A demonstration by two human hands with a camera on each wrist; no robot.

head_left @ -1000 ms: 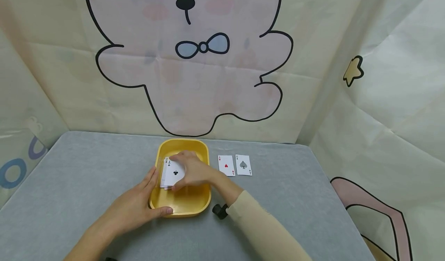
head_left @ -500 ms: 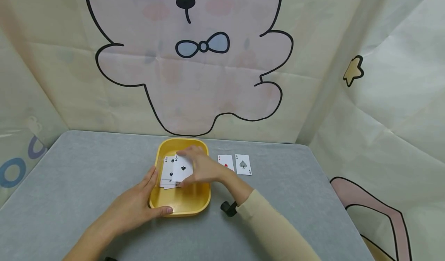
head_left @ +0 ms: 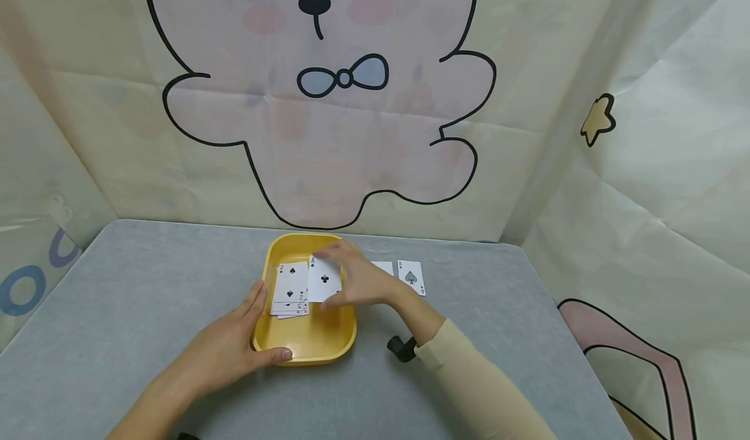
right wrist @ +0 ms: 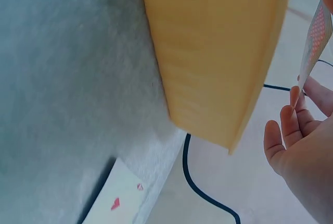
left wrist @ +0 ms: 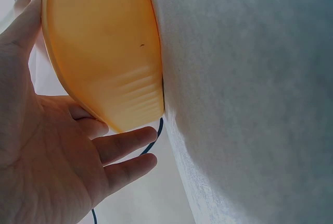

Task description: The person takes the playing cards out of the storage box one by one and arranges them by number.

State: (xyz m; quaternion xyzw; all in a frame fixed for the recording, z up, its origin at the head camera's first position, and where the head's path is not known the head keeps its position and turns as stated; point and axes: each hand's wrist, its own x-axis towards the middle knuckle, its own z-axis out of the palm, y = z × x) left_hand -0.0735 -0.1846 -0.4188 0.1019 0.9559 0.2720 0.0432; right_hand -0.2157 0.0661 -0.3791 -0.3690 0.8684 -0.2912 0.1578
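In the head view my right hand [head_left: 363, 280] pinches an ace of clubs playing card [head_left: 321, 280] by its top and bottom edges, over the right half of a yellow tray [head_left: 313, 349]. The card's red patterned back [right wrist: 317, 34] shows in the right wrist view, above the level of the tray rim. Inside the tray, at left, lies a two of spades [head_left: 288, 280] atop other overlapping cards. My left hand [head_left: 225, 342] rests against the tray's near left corner, fingers straight along the side and thumb over the near rim. The left wrist view shows its spread fingers [left wrist: 127, 143] beside the tray wall.
Right of the tray, on the grey cloth-covered table [head_left: 146, 297], lie an ace of spades [head_left: 411, 275] and a heart card [right wrist: 117, 198], the latter mostly hidden by my right hand in the head view. A fabric backdrop [head_left: 351, 166] with a cartoon bear rises behind.
My right hand has drawn the ace of clubs rightward off the pile, uncovering the two of spades. It now hides most of the ace of hearts. The left hand and tray stay put.
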